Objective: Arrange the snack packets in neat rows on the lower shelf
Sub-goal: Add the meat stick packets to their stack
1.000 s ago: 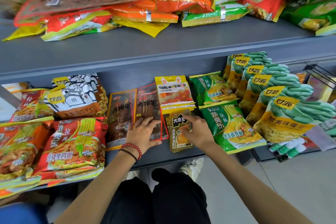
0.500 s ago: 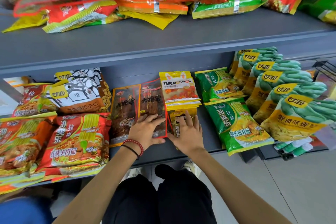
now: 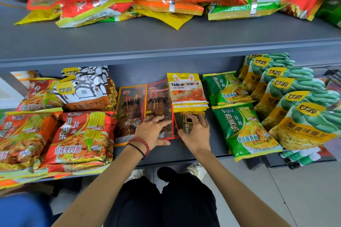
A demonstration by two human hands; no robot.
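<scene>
The left hand (image 3: 150, 131) lies flat with its fingers spread, pressing on the lower end of a red-edged skewer snack packet (image 3: 158, 101). It has nothing in its grasp. The right hand (image 3: 197, 134) has its thumb on the left edge of a small gold packet (image 3: 186, 122) and its fingers curved over the right side, so it holds the packet across its width. Both packets lie near the middle of the lower shelf (image 3: 184, 153), toward its front edge, just beside each other.

An orange-edged skewer packet (image 3: 129, 114) lies against the left side of the red-edged one. Behind the gold packet a stack of yellow TANG MOU MOU packets (image 3: 187, 92) overlaps its top. Toward the right end lie two green noodle packets (image 3: 243, 131), one behind the other, then an overlapping row of green broad-bean packets (image 3: 304, 125). Toward the left end lie red noodle packets (image 3: 81, 138) and, behind them, a white sunflower-seed packet (image 3: 86, 88). The upper shelf (image 3: 166, 42) carries a loose heap of packets.
</scene>
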